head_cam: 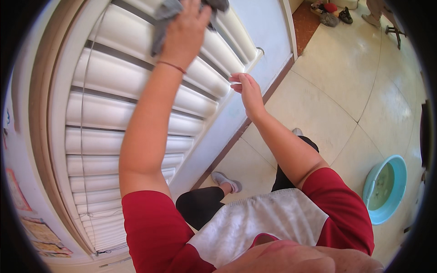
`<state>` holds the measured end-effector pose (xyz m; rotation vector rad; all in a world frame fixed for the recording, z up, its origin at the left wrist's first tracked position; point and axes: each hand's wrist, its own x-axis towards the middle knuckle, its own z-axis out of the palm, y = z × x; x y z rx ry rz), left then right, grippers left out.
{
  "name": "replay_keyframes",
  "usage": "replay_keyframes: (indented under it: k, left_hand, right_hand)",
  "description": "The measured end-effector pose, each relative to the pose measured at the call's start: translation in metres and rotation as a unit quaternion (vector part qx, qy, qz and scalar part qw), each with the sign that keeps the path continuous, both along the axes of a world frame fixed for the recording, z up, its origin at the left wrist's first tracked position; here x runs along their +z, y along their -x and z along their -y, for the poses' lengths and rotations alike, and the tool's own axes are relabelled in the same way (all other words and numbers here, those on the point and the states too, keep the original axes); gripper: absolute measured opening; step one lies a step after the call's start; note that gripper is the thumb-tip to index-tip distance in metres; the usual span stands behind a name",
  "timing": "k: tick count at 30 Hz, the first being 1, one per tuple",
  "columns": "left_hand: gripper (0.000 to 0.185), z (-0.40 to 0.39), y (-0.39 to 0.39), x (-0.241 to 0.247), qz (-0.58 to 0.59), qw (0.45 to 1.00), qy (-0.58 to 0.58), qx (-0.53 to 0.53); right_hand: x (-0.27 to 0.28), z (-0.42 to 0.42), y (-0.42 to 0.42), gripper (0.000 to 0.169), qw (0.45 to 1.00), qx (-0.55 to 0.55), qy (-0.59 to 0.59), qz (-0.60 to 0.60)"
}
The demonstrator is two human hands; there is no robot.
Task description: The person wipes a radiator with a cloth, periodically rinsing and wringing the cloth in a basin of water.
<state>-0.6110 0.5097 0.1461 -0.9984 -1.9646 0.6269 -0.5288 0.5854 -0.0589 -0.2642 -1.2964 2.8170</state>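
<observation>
My left hand [184, 37] presses a grey cloth [163, 29] against the white vertical columns of what looks like a column radiator [112, 73]. The hand is slightly blurred, and part of the cloth runs past the top of the picture. A thin reddish band circles that wrist. Close to the radiator's lower edge, my right hand [248, 94] is empty with its fingers loosely extended; whether the fingertips touch the edge I cannot tell. A thin cord [83, 102] runs across the columns.
A light-blue basin [403, 191] of cloudy water stands on the tiled floor [327, 102] at right. Shoes and bags [329, 17] lie at the far end, near another person's foot [371, 20]. A dark baseboard [235, 136] edges the wall. Papers [44, 235] hang at lower left.
</observation>
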Motion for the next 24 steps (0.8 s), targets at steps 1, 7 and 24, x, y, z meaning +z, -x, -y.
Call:
replay_keyframes:
  k: [1,7,24]
  left_hand:
    - [0.032,-0.007,-0.003,0.018,-0.058,0.998,0.008,-0.010]
    - [0.033,-0.032,0.019,0.075,-0.184,0.981,-0.057,-0.001]
    - [0.023,-0.044,0.048,-0.028,0.049,0.996,-0.058,-0.055]
  right_hand:
    - [0.003,-0.001,0.001,0.030,1.000,-0.002,0.000,-0.002]
    - [-0.002,0.015,-0.004,0.033,0.999,0.032,0.008,-0.009]
    - [-0.002,0.010,-0.002,0.030,0.999,0.045,0.016,0.012]
